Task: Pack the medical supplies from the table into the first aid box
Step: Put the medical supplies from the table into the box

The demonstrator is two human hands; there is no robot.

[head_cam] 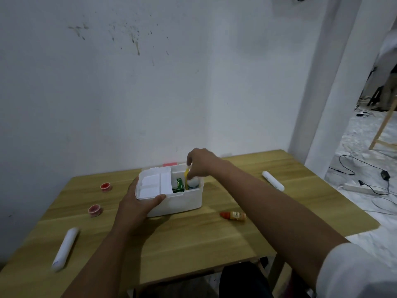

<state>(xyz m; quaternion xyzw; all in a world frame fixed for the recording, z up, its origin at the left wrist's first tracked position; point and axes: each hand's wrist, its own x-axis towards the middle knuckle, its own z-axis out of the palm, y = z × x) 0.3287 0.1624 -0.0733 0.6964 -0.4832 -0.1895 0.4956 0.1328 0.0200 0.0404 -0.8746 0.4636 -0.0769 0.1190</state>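
Observation:
The white first aid box (189, 201) stands mid-table with a white divided tray (153, 182) over its left half. My left hand (137, 204) grips that tray's near-left edge. My right hand (200, 163) reaches over the box's open right side, fingers pinched on a thin yellow item (186, 178) standing upright inside. A green carton (179, 186) and a white bottle (194, 183) sit in that open side. On the table lie two red-capped rolls (106, 187) (95, 210), two white rolls (64, 248) (273, 180), and a small orange bottle (234, 216).
The wooden table (193, 239) sits against a white wall. A pink lid part (170, 165) shows behind the box. To the right, cables and a power strip (361, 188) lie on the floor beside a wooden frame (384, 127).

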